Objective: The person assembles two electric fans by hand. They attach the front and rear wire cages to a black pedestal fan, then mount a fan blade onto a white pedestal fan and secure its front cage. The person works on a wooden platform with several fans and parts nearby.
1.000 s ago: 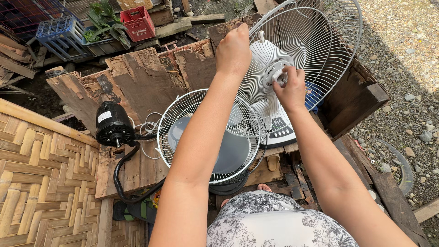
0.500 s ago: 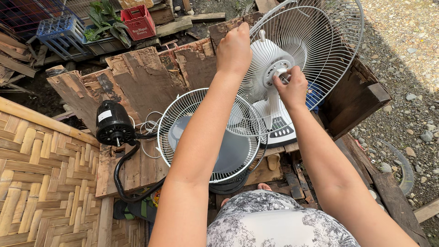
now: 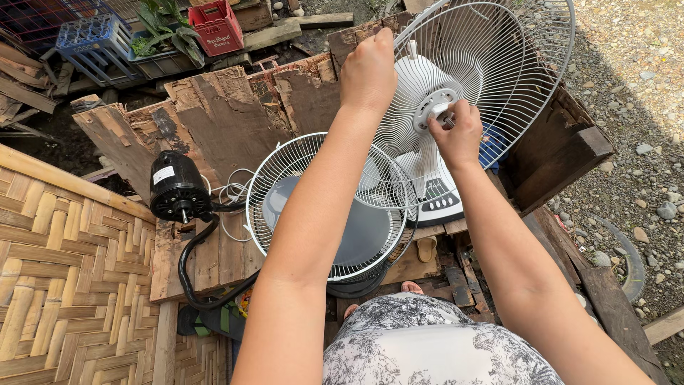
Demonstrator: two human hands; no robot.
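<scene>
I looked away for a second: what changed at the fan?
Almost nothing. The right hand stays pinched on the hub at the centre of the white fan, its fingers barely shifted. The left hand still grips the rear guard. The loose guard and black motor haven't moved.

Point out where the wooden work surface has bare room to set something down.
Bare boards lie behind the black motor and loose fan guard, before the splintered edge. It is crowded from that guard to the white fan, where the left hand and right hand work.

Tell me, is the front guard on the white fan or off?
Off. The front guard lies flat on the wooden boards, and the fan hub is exposed.
</scene>
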